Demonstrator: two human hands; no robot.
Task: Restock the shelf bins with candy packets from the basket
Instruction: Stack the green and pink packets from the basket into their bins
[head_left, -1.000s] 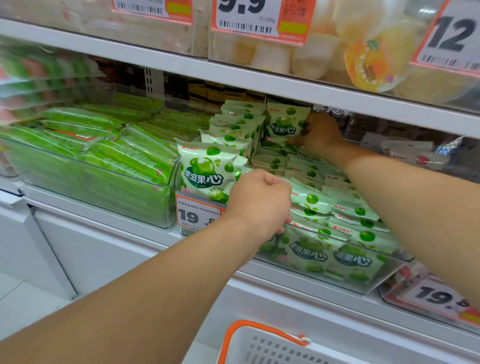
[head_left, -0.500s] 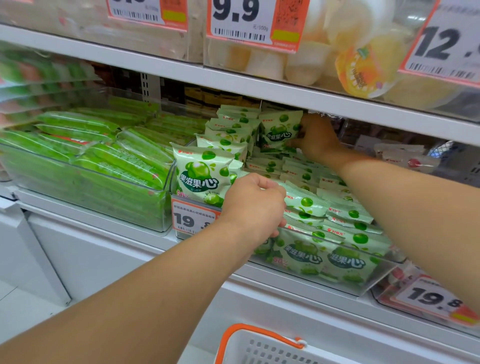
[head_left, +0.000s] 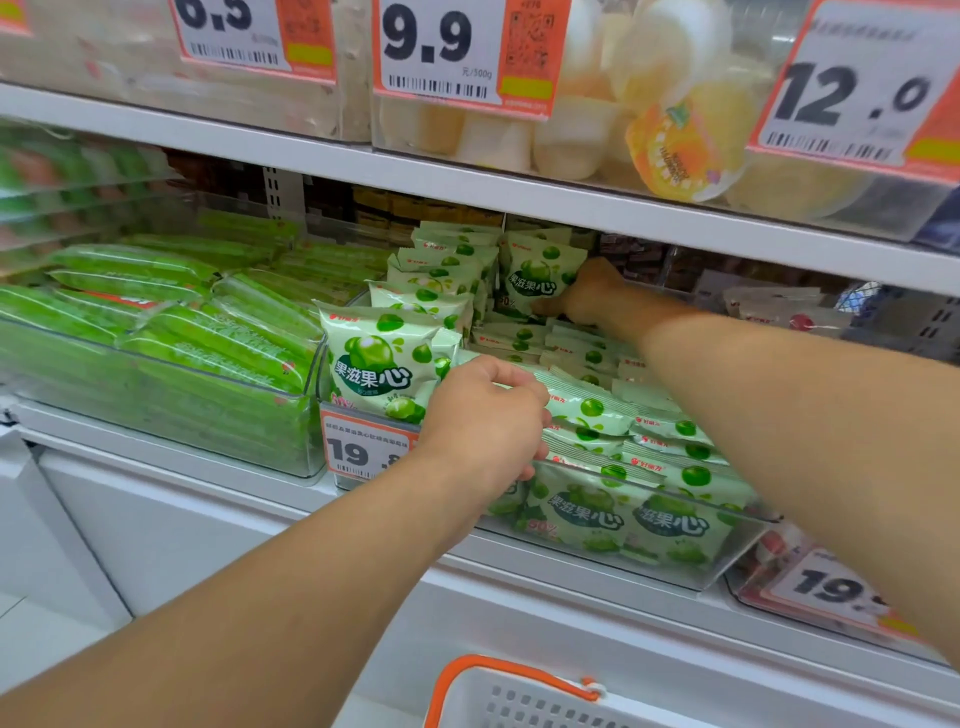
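A clear shelf bin (head_left: 722, 564) holds several pale green candy packets with green fruit print. My left hand (head_left: 488, 415) rests at the bin's front, fingers curled on the flat-lying packets (head_left: 587, 405) beside an upright front packet (head_left: 374, 358). My right hand (head_left: 592, 291) reaches deep to the back of the bin and grips the lower edge of an upright packet (head_left: 540, 270). The white basket with an orange handle (head_left: 519, 680) shows at the bottom edge; its contents are hidden.
A clear bin of long green wrapped packets (head_left: 156, 332) stands to the left. Price tags (head_left: 363, 447) hang on the bin fronts. The upper shelf (head_left: 467, 182) carries bins of pale jelly cups. Another bin (head_left: 821, 597) sits to the right.
My right hand has slid lower at the back packet, from its side to its bottom edge. My left hand stays at the front packets.
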